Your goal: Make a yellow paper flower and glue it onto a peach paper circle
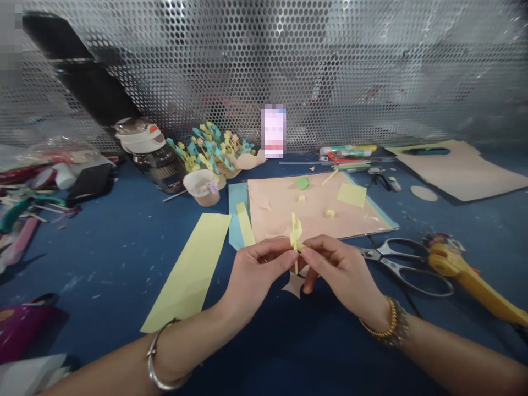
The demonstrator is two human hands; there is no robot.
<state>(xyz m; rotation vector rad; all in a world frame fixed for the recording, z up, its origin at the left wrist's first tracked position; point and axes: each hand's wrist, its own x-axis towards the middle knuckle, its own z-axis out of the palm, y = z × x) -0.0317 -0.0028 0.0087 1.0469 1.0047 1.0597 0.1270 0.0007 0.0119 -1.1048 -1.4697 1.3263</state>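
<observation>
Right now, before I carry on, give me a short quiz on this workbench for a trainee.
1. What are the left hand and right hand both pinching?
2. True or false: the black-handled scissors lie to the left of the hands.
3. Which wrist wears the silver bangle? A: left. B: right.

Key:
1. A small folded piece of yellow paper.
2. False: they lie to the right of the hands.
3. A.
</observation>
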